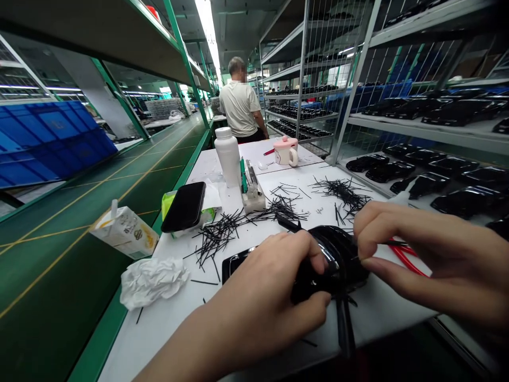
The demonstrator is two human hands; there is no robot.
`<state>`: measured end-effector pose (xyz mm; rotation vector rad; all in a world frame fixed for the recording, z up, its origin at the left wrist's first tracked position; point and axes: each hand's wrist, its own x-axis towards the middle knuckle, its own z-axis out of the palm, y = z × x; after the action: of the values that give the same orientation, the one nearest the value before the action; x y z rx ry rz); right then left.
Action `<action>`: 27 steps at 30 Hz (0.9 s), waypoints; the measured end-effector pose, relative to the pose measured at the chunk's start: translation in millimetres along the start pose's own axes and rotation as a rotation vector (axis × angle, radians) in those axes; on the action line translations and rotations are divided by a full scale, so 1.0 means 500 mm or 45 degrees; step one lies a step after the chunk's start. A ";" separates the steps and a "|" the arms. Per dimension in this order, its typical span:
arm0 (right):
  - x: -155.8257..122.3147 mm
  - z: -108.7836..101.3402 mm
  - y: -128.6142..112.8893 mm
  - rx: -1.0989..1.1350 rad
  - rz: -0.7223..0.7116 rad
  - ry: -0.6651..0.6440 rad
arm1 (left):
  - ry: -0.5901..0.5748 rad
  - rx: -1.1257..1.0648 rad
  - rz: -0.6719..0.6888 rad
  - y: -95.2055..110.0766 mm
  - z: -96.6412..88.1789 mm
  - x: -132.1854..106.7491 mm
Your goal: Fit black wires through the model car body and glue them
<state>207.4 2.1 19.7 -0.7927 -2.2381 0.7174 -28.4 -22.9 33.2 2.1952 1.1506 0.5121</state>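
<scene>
Head view: left hand [254, 297] is gripping a glossy black moulded plastic part [330, 260] on the white counter [159, 329], fingers wrapped around its near side. Right hand [421, 249] is pinching a thin black bristle [395, 243] between thumb and forefinger at the part's edge. Part is probably light and stiff, but slippery; its broad body looks like the safest hold. Red-handled pliers [405, 260] are lying just under the right grip. Loose black bristles [218, 236] are lying scattered ahead of the left grip, near a smartphone [184, 207], crumpled tissue [153, 282] and a printed carton [124, 232]. White bottle [228, 156] and pink-lidded mug [285, 150] are standing farther ahead. Carton print is too small to read.
</scene>
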 end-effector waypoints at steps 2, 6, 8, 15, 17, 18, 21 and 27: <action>-0.002 -0.002 0.002 0.026 0.023 -0.004 | 0.020 0.057 0.049 0.000 0.004 0.002; -0.005 -0.006 0.004 0.073 0.089 -0.029 | -0.078 0.320 0.050 -0.004 0.007 -0.001; -0.006 -0.007 0.003 0.066 0.102 -0.026 | -0.174 0.367 0.012 -0.006 0.002 -0.008; -0.009 -0.003 0.009 0.068 0.066 0.004 | -0.204 0.319 -0.011 -0.008 -0.010 -0.010; -0.009 -0.001 0.011 0.045 0.010 0.035 | -0.208 0.353 0.011 -0.007 -0.004 -0.005; -0.009 0.000 0.012 0.032 -0.014 0.047 | -0.201 0.376 0.010 -0.007 0.000 -0.003; -0.010 0.000 0.010 0.023 -0.022 0.036 | -0.169 0.411 0.007 -0.009 0.008 -0.001; -0.003 0.017 0.019 0.062 -0.113 -0.109 | -0.156 0.275 0.031 -0.016 0.004 0.001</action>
<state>205.3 5.2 7.2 -0.6463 -2.3072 0.7732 -31.8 -19.6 26.3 2.3903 1.1609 0.2692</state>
